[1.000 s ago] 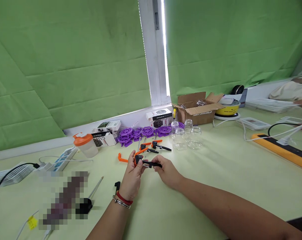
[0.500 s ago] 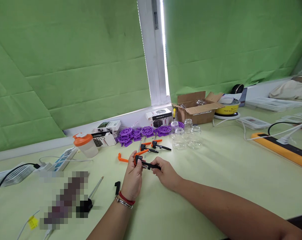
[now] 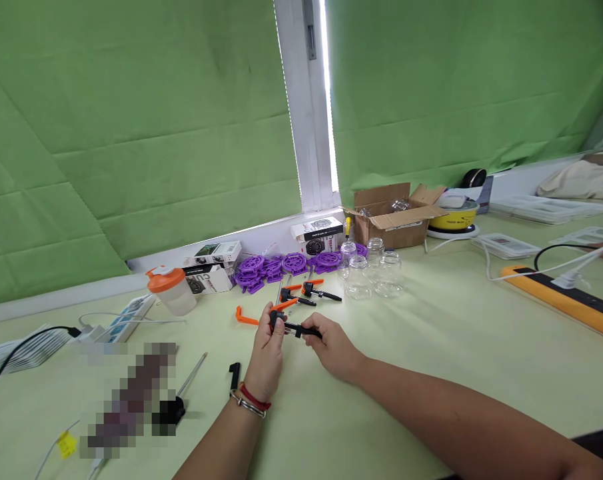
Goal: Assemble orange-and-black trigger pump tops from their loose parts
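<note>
Between my two hands is a black tool [image 3: 294, 329] with a slim metal rod along it. My left hand [image 3: 267, 353] is closed on its thick round end, beside an orange piece. My right hand [image 3: 334, 347] pinches the narrow black end. Just beyond my left fingers lies an orange bent handle [image 3: 245, 316]. Two similar black and orange tools, one [image 3: 298, 300] nearer and one [image 3: 322, 292] farther right, rest behind my hands. A small black hooked part [image 3: 234, 375] lies left of my left wrist.
Purple discs [image 3: 294, 263] and glass jars [image 3: 358, 280] stand behind, with an open cardboard box [image 3: 394, 230] at the back. An orange-lidded cup [image 3: 171, 290] and a screwdriver [image 3: 192, 373] are at left. An orange power strip [image 3: 566, 300] is at right.
Both hands have barely moved; my left hand has shifted very slightly and still holds the black tool together with my right.
</note>
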### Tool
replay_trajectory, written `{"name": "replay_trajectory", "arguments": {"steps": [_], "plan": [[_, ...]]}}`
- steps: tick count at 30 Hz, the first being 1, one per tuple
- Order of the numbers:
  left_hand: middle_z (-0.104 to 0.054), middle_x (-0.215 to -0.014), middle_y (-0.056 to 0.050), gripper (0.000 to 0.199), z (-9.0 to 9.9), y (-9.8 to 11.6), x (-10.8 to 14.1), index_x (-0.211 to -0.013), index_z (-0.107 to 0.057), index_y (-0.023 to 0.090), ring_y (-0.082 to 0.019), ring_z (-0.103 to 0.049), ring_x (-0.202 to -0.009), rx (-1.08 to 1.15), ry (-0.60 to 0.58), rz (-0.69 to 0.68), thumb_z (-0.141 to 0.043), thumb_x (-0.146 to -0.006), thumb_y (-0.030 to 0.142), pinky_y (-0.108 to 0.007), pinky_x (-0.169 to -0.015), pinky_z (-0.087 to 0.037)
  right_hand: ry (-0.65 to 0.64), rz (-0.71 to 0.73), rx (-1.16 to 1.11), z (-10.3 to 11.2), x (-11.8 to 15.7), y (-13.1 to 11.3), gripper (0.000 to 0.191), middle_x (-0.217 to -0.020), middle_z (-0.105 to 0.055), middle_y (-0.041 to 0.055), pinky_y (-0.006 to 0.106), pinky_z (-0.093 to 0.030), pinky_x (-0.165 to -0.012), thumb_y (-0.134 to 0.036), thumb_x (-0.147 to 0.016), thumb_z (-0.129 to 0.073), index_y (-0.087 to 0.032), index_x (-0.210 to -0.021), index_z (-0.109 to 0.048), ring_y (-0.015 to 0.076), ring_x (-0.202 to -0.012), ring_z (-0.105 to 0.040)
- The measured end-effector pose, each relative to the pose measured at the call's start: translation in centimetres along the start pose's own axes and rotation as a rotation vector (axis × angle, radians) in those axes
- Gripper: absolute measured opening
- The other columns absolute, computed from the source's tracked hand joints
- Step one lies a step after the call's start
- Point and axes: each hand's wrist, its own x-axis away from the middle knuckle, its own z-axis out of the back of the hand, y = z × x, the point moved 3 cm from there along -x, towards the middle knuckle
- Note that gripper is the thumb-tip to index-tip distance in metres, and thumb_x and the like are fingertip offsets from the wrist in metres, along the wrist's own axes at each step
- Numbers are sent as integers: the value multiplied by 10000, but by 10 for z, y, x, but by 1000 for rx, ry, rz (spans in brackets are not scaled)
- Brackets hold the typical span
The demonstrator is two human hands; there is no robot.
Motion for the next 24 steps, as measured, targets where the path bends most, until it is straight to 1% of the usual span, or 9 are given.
{"name": "replay_trajectory", "arguments": {"steps": [3, 5, 7, 9, 12, 15, 17, 20, 24], "plan": [[-515, -1243, -75, 407, -3, 7, 3, -1189, -492, 255, -221, -362, -1273, -96, -8, -2, -577, -808, 371, -366, -1086, -207, 5, 0, -9, 1, 0, 0, 121, -767, -563, 3, 284, -391, -657, -198, -777, -480, -210, -885, -532, 145, -682, -497], [-437, -1339, -67, 407, -6, 14, 6, -1196, -460, 270, -207, -298, -1319, -92, -9, -73, -574, -813, 351, -352, -1096, -196, -1, 1, -30, 0, 0, 0, 107, -749, -561, -1, 283, -394, -651, -217, -789, -480, -211, -886, -525, 144, -670, -497], [-361, -1407, -59, 415, -8, 21, 8, -1195, -413, 289, -193, -300, -1320, -71, 7, -152, -579, -816, 326, -348, -1088, -221, -19, 2, -65, -2, 1, -1, 91, -732, -557, -3, 280, -399, -640, -246, -812, -474, -212, -888, -512, 139, -656, -495], [-323, -1438, -66, 369, -9, 24, 8, -1146, -393, 288, -181, -331, -1302, -72, 31, -209, -571, -824, 315, -357, -1079, -235, -51, 4, -112, -7, 2, -2, 97, -725, -554, -3, 276, -406, -627, -275, -835, -463, -211, -899, -496, 134, -646, -497], [-330, -1439, -85, 235, -8, 26, 8, -1012, -419, 257, -174, -341, -1297, -92, 59, -247, -559, -834, 322, -362, -1070, -233, -93, 12, -182, -14, 6, -4, 109, -732, -553, 0, 277, -423, -631, -291, -855, -449, -210, -921, -479, 130, -652, -514], [-385, -1404, -99, 221, -7, 25, 8, -955, -457, 240, -192, -357, -1290, -104, 91, -262, -593, -807, 332, -366, -1048, -265, -108, 2, -231, -19, 9, -5, 111, -716, -552, -2, 286, -442, -637, -308, -864, -443, -209, -911, -462, 130, -648, -531], [-413, -1381, -95, 248, -8, 26, 9, -980, -487, 240, -199, -386, -1269, -120, 98, -275, -614, -789, 334, -361, -1038, -287, -106, -11, -256, -20, 10, -6, 130, -696, -555, -5, 292, -449, -630, -331, -859, -456, -209, -902, -454, 132, -634, -538], [-426, -1365, -74, 293, -9, 28, 10, -1059, -521, 253, -203, -415, -1240, -157, 74, -296, -607, -792, 337, -349, -1037, -299, -98, -43, -324, -20, 9, -9, 179, -671, -560, -13, 300, -452, -620, -367, -831, -508, -206, -882, -449, 131, -612, -541], [-435, -1352, -46, 334, -8, 28, 9, -1147, -534, 275, -209, -388, -1250, -271, 31, -307, -572, -818, 319, -346, -1054, -275, -98, -137, -530, -16, 5, -14, 260, -623, -562, -29, 306, -451, -612, -401, -769, -597, -200, -839, -449, 129, -589, -549]]}}
